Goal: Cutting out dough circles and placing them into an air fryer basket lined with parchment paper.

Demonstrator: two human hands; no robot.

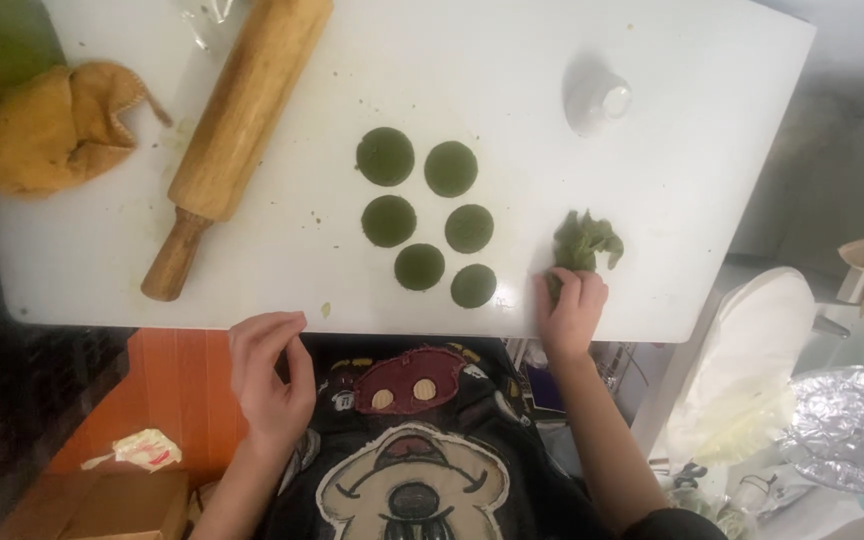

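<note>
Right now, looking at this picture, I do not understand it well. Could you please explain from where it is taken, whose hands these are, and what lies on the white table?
There is one picture, taken by a camera worn on a person's head, looking down. Both bare hands belong to that person. The white table holds six round dark green dough discs in two columns, a wooden rolling pin to their left, a yellow-brown cloth at the far left corner, and a small white cup lying on its side. The right hand presses on a crumpled scrap of green dough at the table's near edge. The left hand holds nothing and hovers just off the table's edge, fingers curled.
</note>
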